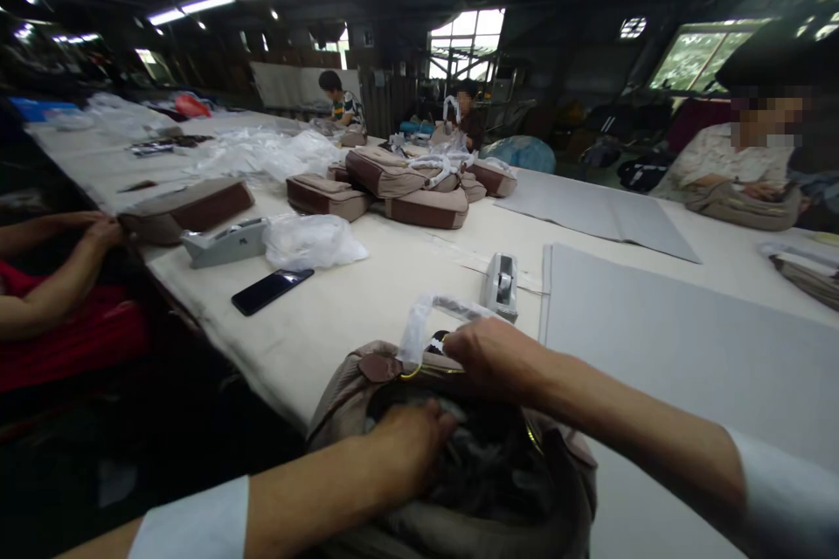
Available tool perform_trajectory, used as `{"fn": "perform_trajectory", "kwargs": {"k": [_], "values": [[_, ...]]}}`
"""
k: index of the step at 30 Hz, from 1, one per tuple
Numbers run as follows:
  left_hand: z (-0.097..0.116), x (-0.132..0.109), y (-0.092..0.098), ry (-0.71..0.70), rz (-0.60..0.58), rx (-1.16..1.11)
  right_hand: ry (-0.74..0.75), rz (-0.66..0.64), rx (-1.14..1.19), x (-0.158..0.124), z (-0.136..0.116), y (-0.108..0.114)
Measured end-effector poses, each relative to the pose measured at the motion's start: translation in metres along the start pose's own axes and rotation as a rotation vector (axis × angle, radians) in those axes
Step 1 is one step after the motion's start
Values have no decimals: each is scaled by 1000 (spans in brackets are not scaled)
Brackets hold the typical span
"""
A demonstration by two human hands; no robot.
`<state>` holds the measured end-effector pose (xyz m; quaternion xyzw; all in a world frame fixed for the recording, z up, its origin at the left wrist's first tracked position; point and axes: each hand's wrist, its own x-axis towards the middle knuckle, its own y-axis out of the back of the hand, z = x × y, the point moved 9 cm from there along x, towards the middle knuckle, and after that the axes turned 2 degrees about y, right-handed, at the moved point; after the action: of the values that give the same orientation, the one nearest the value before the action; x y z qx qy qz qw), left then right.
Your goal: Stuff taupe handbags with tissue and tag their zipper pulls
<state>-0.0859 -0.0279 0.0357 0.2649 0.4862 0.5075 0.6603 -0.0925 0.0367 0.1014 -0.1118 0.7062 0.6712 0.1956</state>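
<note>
A taupe handbag [354, 397] stands before me at the table's near edge, its zipped mouth open, with a brown leather tab and crumpled dark and greyish material inside. My left hand [419, 450] reaches into the mouth, fingers curled; what they hold is hidden and slightly blurred. My right hand [485, 354] is closed at the far rim, beside a small black piece [438, 341] with a white edge. Clear plastic wraps the bag's handle [416, 327], which rises just left of the right hand.
Beyond the bag stands a grey tape dispenser [502, 284]; another tape dispenser [226, 242] sits near a black phone [272, 290] and plastic wrap [313, 240]. Several brown-bottomed bags [426, 207] are piled mid-table. Grey sheets [688, 341] cover the right. Co-workers sit around.
</note>
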Motion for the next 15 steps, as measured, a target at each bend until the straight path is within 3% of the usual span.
{"fn": "perform_trajectory", "kwargs": {"k": [2,4,7,9,11,13,15], "values": [[2,8,-21,-17,-88,73,-51,23,2,19,22,-6],[1,15,-34,-9,-133,127,-51,-42,0,35,33,-31],[2,15,-31,-20,-124,154,-45,-50,-32,47,37,-64],[2,5,-17,-40,-99,115,-29,-44,-59,50,37,-75],[2,-12,4,-78,-19,61,-8,-24,-85,51,39,-73],[-2,-32,32,-100,171,56,7,12,-118,49,42,-56],[-17,-53,58,-36,431,109,13,60,-153,43,42,-25]]}}
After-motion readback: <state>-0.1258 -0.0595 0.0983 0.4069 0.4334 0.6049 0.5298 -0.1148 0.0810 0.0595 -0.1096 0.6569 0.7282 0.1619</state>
